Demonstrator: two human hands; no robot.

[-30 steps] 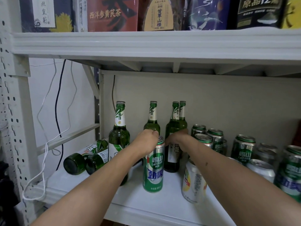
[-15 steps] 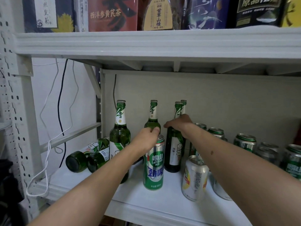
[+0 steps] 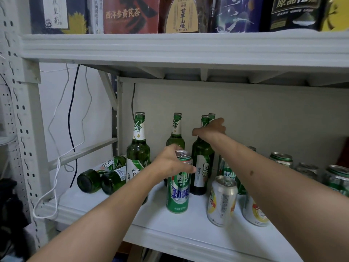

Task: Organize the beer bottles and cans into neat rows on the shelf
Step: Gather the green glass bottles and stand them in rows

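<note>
Both forearms reach forward and up from the lower edge of the view onto the white shelf (image 3: 105,200). The left hand (image 3: 171,163) is bent inward at the wrist, fingers loosely curled, thumb stretched to the right across the upper front of a tall green can (image 3: 178,188); whether the fingers actually close round the can top cannot be told, since the back of the hand hides them. The right hand (image 3: 211,129) is raised higher and farther back, its fingers wrapped over the neck of a green bottle (image 3: 201,167), with the thumb pointing left and the knuckles turned toward the back wall. That bottle stands upright just behind and right of the left hand, its white label with green characters facing forward; a 2nd bottle neck (image 3: 211,116) peeks out directly behind the right hand. Left of the left hand stands 1 upright green bottle (image 3: 138,146), and another upright one (image 3: 175,133) rises just behind that hand. Farther left, 2 green bottles (image 3: 102,178) lie on their sides, bases toward the camera. Below the right forearm stand 2 pale yellow-and-silver cans (image 3: 221,201), and right of that arm a cluster of green cans (image 3: 281,158) sits toward the back of the shelf, partly blurred.
</note>
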